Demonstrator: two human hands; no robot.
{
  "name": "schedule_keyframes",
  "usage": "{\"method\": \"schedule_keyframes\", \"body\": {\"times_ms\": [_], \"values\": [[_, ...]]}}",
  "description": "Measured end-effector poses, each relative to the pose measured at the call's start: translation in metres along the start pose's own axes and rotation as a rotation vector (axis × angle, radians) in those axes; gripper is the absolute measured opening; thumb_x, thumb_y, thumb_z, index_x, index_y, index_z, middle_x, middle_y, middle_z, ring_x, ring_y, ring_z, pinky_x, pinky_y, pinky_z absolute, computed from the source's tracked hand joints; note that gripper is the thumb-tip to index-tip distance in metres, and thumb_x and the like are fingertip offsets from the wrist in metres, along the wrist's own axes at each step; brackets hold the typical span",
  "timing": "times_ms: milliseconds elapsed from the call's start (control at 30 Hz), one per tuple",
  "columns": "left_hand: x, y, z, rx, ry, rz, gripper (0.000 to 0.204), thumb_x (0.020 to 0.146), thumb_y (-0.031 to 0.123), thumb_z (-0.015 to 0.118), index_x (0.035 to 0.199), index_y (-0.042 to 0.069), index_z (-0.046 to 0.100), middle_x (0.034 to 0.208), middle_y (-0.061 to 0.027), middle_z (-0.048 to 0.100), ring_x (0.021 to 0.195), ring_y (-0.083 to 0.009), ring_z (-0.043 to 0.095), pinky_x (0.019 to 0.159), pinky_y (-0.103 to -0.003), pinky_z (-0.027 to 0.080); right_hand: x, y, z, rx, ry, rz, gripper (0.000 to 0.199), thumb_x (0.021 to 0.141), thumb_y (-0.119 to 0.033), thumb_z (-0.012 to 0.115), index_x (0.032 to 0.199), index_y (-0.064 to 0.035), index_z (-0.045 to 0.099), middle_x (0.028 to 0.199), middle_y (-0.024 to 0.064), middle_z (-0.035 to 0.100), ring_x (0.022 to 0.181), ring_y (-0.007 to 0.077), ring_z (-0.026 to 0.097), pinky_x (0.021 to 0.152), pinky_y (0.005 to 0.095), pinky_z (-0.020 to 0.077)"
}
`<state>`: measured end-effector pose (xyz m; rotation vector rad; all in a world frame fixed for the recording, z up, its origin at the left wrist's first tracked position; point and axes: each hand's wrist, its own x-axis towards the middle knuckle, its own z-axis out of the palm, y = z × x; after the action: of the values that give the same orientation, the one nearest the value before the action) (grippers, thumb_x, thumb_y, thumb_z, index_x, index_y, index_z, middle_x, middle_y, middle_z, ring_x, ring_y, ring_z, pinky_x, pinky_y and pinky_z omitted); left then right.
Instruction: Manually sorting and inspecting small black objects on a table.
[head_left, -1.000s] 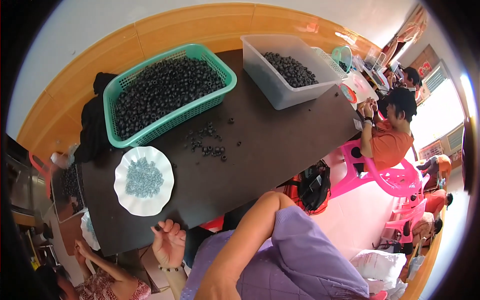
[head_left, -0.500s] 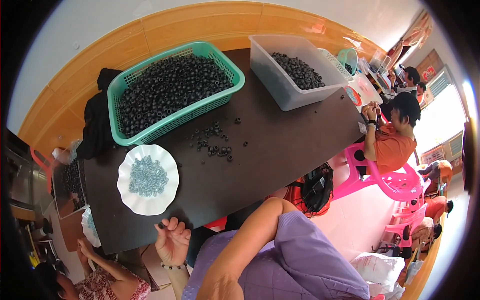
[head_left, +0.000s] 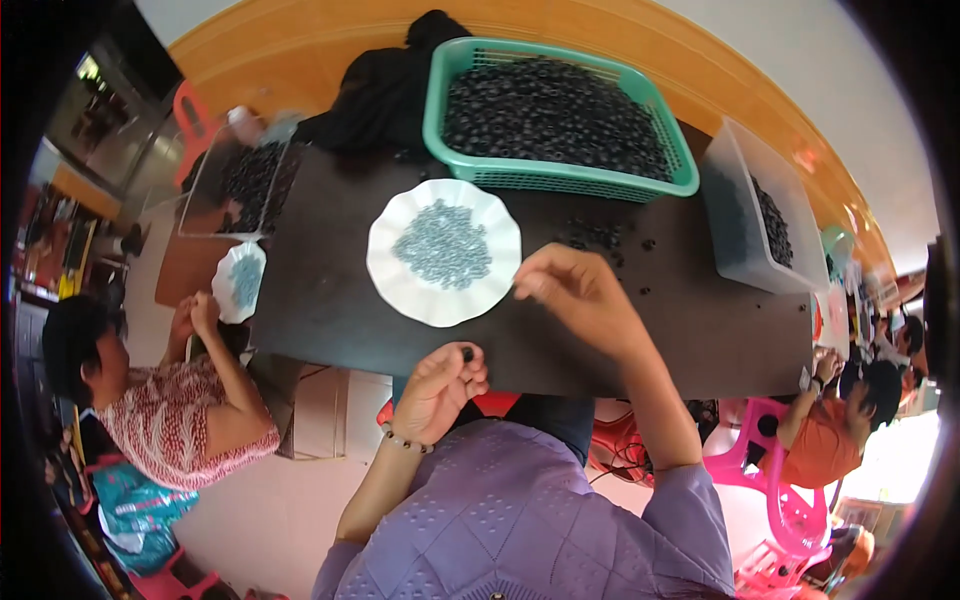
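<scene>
My left hand point(head_left: 438, 392) is closed, with a small black ring-shaped part point(head_left: 467, 354) pinched between thumb and fingers, just off the table's front edge. Over the table my right hand point(head_left: 578, 296) hovers at the right rim of a scalloped white plate point(head_left: 390, 290). Its thumb and fingertips are pressed together; what lies between them is too small to make out. Many small clear bluish pieces point(head_left: 442, 245) are heaped on the plate. Behind my right hand, several loose black parts point(head_left: 592, 235) are scattered on the dark table point(head_left: 690, 345).
A green basket point(head_left: 560, 180) full of black parts stands at the back. To its right is a translucent bin point(head_left: 735, 215) with more. Black cloth point(head_left: 375, 100) lies at the back left. One person point(head_left: 190, 410) works at left, another point(head_left: 830, 430) sits at far right.
The view has swung left, so the plate and basket appear farther right. My right hand has come up from near my body to beside the plate. The left still holds the black part.
</scene>
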<state>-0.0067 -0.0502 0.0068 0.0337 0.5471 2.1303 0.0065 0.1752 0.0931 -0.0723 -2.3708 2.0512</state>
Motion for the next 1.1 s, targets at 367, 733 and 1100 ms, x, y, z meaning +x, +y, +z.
{"method": "schedule_keyframes", "body": {"times_ms": [367,733,1100], "values": [[0.001,0.002,0.004,0.117,0.103,-0.034,0.026,0.094,0.027,0.057,0.100,0.002,0.059,0.088,-0.0026,0.057,0.082,-0.0115,0.055,0.076,-0.029,0.048,0.084,0.034,-0.002,-0.891,0.134,-0.332,0.015,0.081,-0.004,0.060,0.094,-0.0054,0.068,0.079,0.0129,0.062,0.082,0.0322,0.058,0.073,0.0398,0.0460],[-0.002,0.001,0.001,0.143,0.088,-0.045,0.028,0.095,0.029,0.056,0.101,0.001,0.061,0.091,-0.0029,0.059,0.083,-0.0111,0.056,0.075,-0.029,0.047,0.099,0.044,0.007,-1.087,0.079,-0.329,0.012,0.079,-0.003,0.061,0.086,-0.0097,0.069,0.081,0.0098,0.062,0.087,0.0308,0.058,0.074,0.0407,0.0488],[-0.004,0.001,0.001,0.124,0.070,-0.043,0.029,0.096,0.028,0.055,0.103,0.000,0.060,0.091,-0.0037,0.059,0.083,-0.0116,0.056,0.076,-0.029,0.047,0.099,0.041,0.009,-1.060,0.142,-0.381,0.009,0.079,-0.002,0.059,0.085,-0.0067,0.065,0.082,0.0101,0.062,0.086,0.0316,0.057,0.073,0.0398,0.0470]]}}
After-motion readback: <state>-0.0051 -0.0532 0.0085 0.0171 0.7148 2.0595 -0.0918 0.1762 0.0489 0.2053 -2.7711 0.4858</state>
